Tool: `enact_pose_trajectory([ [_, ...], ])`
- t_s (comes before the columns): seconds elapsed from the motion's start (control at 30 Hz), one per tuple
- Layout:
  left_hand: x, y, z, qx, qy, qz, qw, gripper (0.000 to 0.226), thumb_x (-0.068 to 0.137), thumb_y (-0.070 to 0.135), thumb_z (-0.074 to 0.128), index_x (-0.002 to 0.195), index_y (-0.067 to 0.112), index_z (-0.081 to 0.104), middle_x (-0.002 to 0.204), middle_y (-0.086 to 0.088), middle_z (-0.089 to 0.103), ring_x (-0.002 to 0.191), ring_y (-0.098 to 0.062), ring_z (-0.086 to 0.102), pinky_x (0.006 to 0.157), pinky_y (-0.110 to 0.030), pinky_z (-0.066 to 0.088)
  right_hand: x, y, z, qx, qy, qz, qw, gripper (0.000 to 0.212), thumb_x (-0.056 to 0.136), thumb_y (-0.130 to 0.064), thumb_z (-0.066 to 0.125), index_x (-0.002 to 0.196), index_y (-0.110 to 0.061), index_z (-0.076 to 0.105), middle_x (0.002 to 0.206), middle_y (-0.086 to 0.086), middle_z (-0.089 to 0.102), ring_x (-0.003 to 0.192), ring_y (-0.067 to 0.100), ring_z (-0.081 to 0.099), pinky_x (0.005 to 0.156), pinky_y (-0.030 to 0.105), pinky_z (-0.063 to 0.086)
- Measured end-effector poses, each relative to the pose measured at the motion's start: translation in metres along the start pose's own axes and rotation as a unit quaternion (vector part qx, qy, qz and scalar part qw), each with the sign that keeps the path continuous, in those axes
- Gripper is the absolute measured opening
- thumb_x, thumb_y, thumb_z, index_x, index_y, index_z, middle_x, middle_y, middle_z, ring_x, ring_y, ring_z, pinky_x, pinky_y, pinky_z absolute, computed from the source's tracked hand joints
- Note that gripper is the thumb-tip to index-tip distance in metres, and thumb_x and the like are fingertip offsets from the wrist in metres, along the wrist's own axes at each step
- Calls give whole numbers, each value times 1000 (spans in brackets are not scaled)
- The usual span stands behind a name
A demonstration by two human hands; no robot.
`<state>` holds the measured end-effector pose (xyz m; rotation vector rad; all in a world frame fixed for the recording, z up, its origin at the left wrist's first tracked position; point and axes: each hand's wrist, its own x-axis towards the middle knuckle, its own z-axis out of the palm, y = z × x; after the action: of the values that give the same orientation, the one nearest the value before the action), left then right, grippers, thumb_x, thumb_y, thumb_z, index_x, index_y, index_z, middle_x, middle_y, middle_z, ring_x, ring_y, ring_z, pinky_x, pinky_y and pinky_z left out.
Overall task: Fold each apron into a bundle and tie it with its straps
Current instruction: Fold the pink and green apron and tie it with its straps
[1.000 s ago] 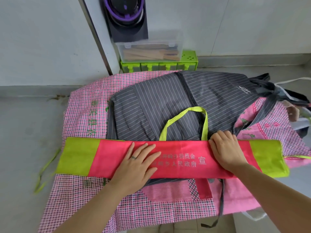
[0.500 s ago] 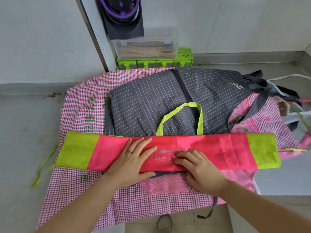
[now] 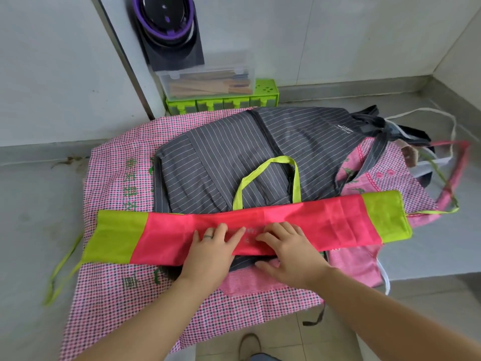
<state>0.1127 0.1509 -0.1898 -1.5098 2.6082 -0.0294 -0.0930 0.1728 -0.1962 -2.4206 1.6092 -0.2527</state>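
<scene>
Left hand [image 3: 211, 247] and right hand [image 3: 289, 252] press flat, fingers extended, on the middle of the red apron [image 3: 320, 222] — folded into a long strip across the pile on the bench [image 3: 31, 204]. Bundling and tying seem ahead — its lime strap [image 3: 432, 212] trails loose; the striped apron [image 3: 229, 152] waits beneath.
</scene>
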Motion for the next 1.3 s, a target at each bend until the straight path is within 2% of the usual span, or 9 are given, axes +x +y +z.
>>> enact_pose_trajectory([
  [0.13,8,-4,-10,-29,-55,6,998,56,100,31,41,151,34,17,134,-6,32,119,-28,44,100,-46,43,9,-6,1,-36,0,21,999,42,72,-25,60,114,-18,62,108,2,59,97,27,56,86,44,49],
  [0.3,7,-41,-23,-198,-65,4,978,39,100,26,44,139,30,45,120,9,39,92,-9,56,87,-28,50,18,7,-31,-52,-102,103,988,40,82,4,47,115,-15,58,110,4,58,101,25,58,79,32,47],
  [0.43,1,-88,-32,-222,-107,-35,968,26,99,26,47,122,24,60,113,10,56,93,-7,58,87,-23,47,46,18,-47,-121,-213,116,963,35,83,3,45,112,-11,59,109,8,63,103,28,60,79,32,47],
  [0.63,-14,-139,-41,-144,-123,-152,970,24,100,41,40,97,22,56,76,11,56,67,-6,53,57,-23,41,80,21,-37,-144,-262,174,938,28,86,0,40,108,-6,58,114,12,60,104,30,60,84,36,49],
  [0.83,-29,-163,-29,-57,-35,-208,976,50,91,64,34,120,32,60,98,9,67,87,-12,63,68,-26,46,83,17,-33,-116,-233,211,942,21,93,-23,37,90,-15,56,103,11,62,99,29,60,76,34,44],
  [1.03,-35,-176,-19,-118,-4,-287,951,56,78,73,48,71,18,52,61,5,50,55,-11,48,50,-23,36,69,39,-26,-97,-155,173,968,24,99,-32,30,85,-18,44,104,10,64,96,30,59,74,35,40],
  [1.13,-29,-182,-20,-116,-45,-292,948,64,72,80,45,68,16,49,60,2,48,54,-11,45,54,-26,40,63,50,-21,-104,-136,130,977,26,101,-36,27,85,-20,39,97,4,59,87,25,57,72,35,40],
  [1.23,-21,-188,-26,-81,-72,-270,957,69,67,84,37,70,17,50,64,4,52,57,-10,50,55,-26,47,65,57,-18,-118,-118,92,982,47,97,-50,18,89,-16,50,91,1,47,70,17,47,63,34,46],
  [1.3,-21,-185,-28,-18,-67,-257,964,66,72,82,35,76,18,51,69,6,55,62,-10,54,56,-25,45,64,59,-18,-121,-105,76,984,47,97,-32,24,83,-9,62,81,2,50,63,17,46,49,28,46],
])
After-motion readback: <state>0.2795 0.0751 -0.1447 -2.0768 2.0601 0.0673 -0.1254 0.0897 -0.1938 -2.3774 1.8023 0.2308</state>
